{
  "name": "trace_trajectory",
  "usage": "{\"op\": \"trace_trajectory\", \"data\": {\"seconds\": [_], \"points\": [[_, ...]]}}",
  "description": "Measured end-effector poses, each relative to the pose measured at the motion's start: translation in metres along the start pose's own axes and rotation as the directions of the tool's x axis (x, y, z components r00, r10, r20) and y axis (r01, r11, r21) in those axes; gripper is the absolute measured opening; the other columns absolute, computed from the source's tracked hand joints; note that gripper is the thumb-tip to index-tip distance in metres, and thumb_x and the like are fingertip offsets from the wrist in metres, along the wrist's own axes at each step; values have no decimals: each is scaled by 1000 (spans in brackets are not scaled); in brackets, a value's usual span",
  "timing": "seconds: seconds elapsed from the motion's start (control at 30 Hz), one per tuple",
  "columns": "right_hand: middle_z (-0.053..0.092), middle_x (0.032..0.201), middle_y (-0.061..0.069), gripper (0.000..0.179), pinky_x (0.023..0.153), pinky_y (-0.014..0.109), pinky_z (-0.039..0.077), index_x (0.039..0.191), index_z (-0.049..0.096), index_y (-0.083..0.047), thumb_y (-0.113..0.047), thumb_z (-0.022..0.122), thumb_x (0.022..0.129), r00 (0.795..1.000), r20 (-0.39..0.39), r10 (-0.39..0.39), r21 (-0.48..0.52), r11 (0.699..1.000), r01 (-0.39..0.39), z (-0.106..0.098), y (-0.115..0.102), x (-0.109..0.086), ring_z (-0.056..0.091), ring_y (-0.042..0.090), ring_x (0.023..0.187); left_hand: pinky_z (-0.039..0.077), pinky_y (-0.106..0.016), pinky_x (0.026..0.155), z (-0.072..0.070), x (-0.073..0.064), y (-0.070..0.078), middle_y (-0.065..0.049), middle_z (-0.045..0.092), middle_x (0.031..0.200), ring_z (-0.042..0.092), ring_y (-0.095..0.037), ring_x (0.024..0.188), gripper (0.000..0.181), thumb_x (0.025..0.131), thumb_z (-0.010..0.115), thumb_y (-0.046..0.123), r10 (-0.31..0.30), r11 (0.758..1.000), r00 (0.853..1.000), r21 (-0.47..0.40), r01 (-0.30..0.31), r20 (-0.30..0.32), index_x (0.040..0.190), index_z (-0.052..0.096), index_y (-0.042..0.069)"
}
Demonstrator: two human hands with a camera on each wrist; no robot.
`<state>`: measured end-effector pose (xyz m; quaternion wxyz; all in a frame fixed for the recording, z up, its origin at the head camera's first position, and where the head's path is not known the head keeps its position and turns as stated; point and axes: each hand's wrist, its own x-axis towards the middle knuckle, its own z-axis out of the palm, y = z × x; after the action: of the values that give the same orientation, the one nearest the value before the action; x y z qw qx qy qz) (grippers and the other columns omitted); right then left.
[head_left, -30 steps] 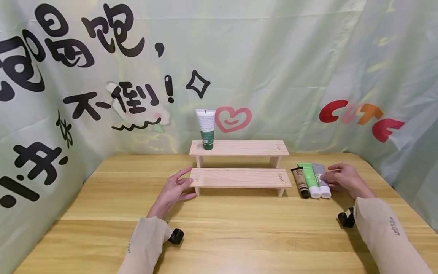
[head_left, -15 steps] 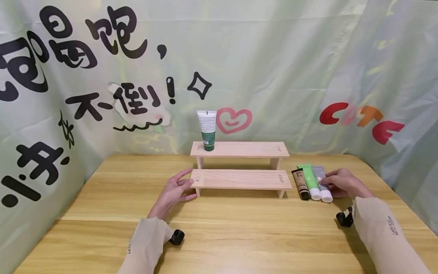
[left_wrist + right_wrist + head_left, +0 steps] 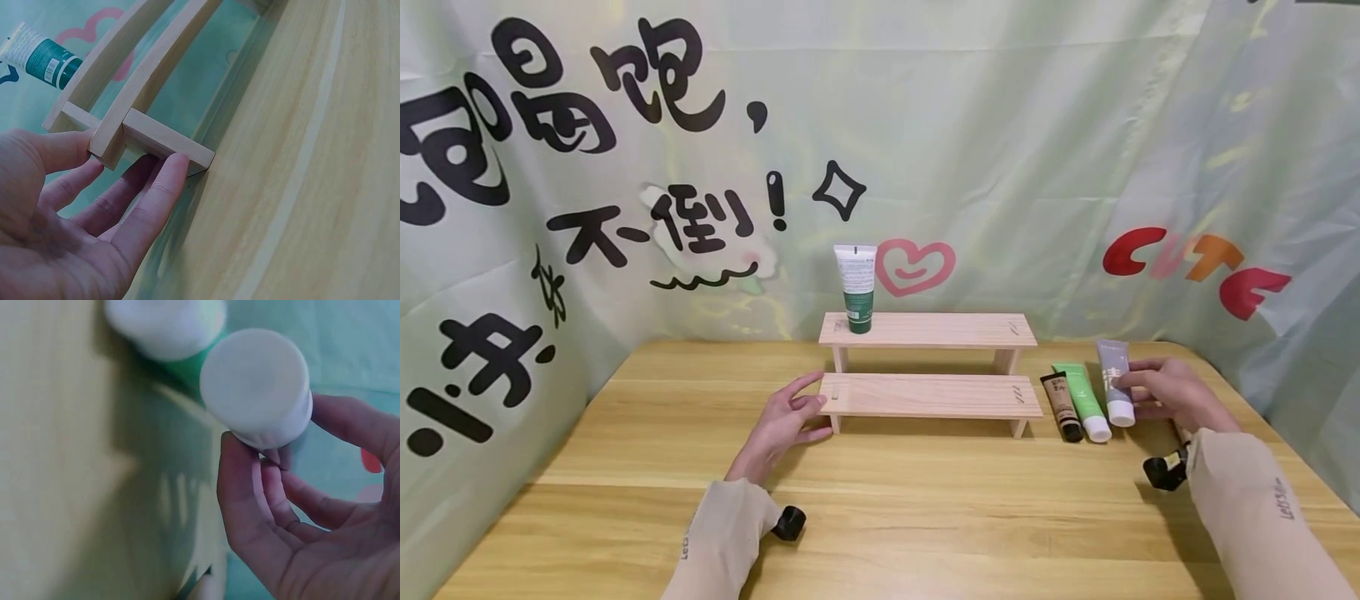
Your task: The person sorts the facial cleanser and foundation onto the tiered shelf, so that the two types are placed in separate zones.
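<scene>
In the head view my right hand (image 3: 1180, 393) pinches a greyish-lilac squeeze tube (image 3: 1114, 379) between thumb and fingers, its white cap (image 3: 255, 387) pointing down. Just left of it lie a green tube (image 3: 1081, 400) with a white cap and a brown tube (image 3: 1062, 407) with a black cap. At the left end of the two-tier wooden display stand (image 3: 925, 395), my left hand (image 3: 782, 425) holds the lower tier. The left wrist view shows the thumb on the board's end and fingers against its leg (image 3: 165, 139). A white-and-green tube (image 3: 857, 287) stands cap down on the upper tier's left.
The wood-grain table (image 3: 925, 517) carries everything. Behind it hangs a pale printed curtain (image 3: 1022, 150), which also runs along both sides. Part of a further small object (image 3: 1180, 433) shows beside the right wrist camera, mostly hidden by the sleeve.
The right hand has taken hold of the greyish-lilac tube and lifted it up and away from the green one. The left hand stays at the stand; the head view shifts slightly.
</scene>
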<state>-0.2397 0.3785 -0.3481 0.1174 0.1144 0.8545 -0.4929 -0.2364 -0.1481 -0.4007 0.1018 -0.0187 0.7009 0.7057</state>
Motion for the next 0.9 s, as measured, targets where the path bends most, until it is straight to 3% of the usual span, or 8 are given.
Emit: {"op": "trace_trajectory", "data": {"seconds": [0.13, 0.33, 0.67, 0.9], "points": [[51, 120, 27, 69, 78, 36, 62, 146, 19, 22, -19, 54, 104, 998, -20, -56, 25, 998, 57, 0, -9, -3, 62, 15, 84, 60, -45, 85, 0, 0, 0, -27, 61, 129, 62, -35, 114, 51, 106, 51, 3, 3, 1000, 1000, -4, -3, -1, 156, 40, 8], [33, 140, 39, 75, 89, 39, 59, 149, 14, 20, -27, 53, 106, 996, -27, -87, 31, 996, 87, 5, -24, -5, 59, 24, 99, 60, -45, 85, 1, 0, -1, -28, 60, 131, 62, -36, 115, 51, 106, 51, 3, 10, 1000, 1000, -2, -10, 3, 155, 40, 9], [30, 147, 33, 76, 84, 32, 60, 154, 13, 13, -27, 56, 105, 985, -56, -163, 121, 978, 169, 26, -61, -7, 51, 32, 111, 60, -45, 85, 1, -1, -1, -28, 60, 131, 62, -37, 115, 51, 106, 51, 3, 17, 1000, 1000, 6, -17, 1, 155, 41, 9], [37, 143, 26, 75, 82, 31, 60, 155, 16, 12, -20, 60, 104, 974, -88, -210, 170, 960, 223, 41, -81, -5, 59, 15, 95, 61, -45, 84, 1, -1, -1, -28, 60, 130, 62, -37, 114, 50, 106, 51, 3, 16, 1000, 1000, 13, -16, -6, 155, 41, 9]]}}
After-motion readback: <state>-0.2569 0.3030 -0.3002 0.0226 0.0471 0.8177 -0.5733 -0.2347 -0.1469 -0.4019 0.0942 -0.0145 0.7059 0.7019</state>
